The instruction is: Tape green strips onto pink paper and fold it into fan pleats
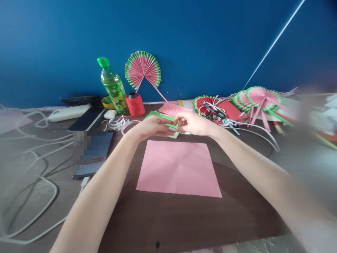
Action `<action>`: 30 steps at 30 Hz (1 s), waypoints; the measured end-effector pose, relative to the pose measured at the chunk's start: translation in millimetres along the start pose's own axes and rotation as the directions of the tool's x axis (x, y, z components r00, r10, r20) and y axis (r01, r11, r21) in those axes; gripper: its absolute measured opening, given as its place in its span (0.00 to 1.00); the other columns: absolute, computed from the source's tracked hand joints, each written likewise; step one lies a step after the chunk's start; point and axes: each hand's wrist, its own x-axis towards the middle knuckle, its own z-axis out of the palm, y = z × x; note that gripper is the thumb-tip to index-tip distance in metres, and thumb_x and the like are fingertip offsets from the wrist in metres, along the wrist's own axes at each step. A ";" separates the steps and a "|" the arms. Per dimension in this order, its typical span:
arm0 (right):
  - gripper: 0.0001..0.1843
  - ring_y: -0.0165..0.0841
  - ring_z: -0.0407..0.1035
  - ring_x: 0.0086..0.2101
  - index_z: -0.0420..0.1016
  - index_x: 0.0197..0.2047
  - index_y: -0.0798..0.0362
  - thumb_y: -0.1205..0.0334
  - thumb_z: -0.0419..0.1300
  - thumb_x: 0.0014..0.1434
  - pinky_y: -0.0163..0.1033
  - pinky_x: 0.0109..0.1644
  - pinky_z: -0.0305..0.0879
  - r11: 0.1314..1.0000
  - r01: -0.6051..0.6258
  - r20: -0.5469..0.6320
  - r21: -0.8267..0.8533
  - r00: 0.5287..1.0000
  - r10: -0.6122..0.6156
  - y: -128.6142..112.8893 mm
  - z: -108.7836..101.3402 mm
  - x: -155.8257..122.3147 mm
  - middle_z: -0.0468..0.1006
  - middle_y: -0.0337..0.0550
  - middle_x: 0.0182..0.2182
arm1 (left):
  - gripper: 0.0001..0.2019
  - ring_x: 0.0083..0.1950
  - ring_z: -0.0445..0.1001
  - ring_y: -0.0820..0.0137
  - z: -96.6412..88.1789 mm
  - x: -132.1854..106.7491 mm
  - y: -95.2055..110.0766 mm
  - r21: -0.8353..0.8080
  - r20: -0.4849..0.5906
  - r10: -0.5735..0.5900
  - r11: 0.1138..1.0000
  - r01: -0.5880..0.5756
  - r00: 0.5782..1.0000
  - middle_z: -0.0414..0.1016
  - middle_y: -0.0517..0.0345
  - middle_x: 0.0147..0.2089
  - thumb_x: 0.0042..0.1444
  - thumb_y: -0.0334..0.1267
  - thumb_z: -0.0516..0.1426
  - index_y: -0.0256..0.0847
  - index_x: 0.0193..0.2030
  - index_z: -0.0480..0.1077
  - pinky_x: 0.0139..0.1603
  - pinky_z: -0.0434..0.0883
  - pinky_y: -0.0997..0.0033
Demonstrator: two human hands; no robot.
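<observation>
A pink sheet of paper (179, 168) lies flat on the table in front of me, with faint creases across it. Just beyond its far edge, both hands are at some green paper (155, 115). My left hand (154, 128) rests over the green paper with its fingers stretched out toward the right. Close by, my right hand (193, 123) has its fingers bent in a pinch at the green paper; the fingertips partly cover what they grip. A pleated pink paper piece (175, 108) lies behind the hands.
A round pleated fan (143, 66) leans on the blue wall, beside a green bottle (113, 88) and a red thread spool (135, 105). More fans (259, 98) and tangled white cords (214, 110) lie right. A phone (97, 154) and cables (52, 182) are left.
</observation>
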 end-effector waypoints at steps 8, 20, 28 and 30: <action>0.09 0.30 0.69 0.31 0.75 0.34 0.55 0.64 0.57 0.49 0.34 0.32 0.61 0.997 0.050 0.089 -0.066 0.995 -0.044 2.5 -8.5 -0.3 0.77 0.42 0.31 | 0.14 0.43 0.77 0.64 -5.1 1.6 -3.2 0.034 0.025 0.013 0.999 -0.014 1.000 0.79 0.51 0.38 0.46 0.32 0.61 0.36 0.43 0.72 0.48 0.72 0.65; 0.09 0.30 0.69 0.30 0.76 0.33 0.55 0.66 0.56 0.48 0.34 0.32 0.61 0.993 0.040 0.071 -0.112 0.997 -0.032 -2.8 -10.5 -2.9 0.78 0.42 0.31 | 0.09 0.36 0.78 0.66 4.8 1.0 1.0 0.179 -0.038 0.015 0.984 -0.008 0.999 0.79 0.53 0.31 0.43 0.40 0.63 0.36 0.30 0.73 0.43 0.74 0.66; 0.09 0.29 0.66 0.28 0.75 0.31 0.55 0.61 0.54 0.52 0.34 0.30 0.57 0.994 0.027 0.087 -0.104 0.996 -0.017 -6.0 -9.7 -4.3 0.76 0.40 0.27 | 0.14 0.32 0.78 0.67 7.2 1.8 1.0 0.229 -0.069 0.047 0.973 -0.030 0.996 0.78 0.52 0.28 0.41 0.45 0.64 0.35 0.27 0.72 0.40 0.74 0.66; 0.10 0.28 0.65 0.26 0.73 0.28 0.55 0.58 0.55 0.52 0.34 0.30 0.57 0.993 0.047 0.090 -0.110 0.995 -0.037 -5.0 -7.7 -3.0 0.75 0.39 0.26 | 0.14 0.33 0.78 0.67 7.7 0.9 2.0 0.219 -0.059 0.036 0.975 -0.022 0.998 0.79 0.51 0.29 0.41 0.45 0.64 0.34 0.28 0.72 0.40 0.74 0.67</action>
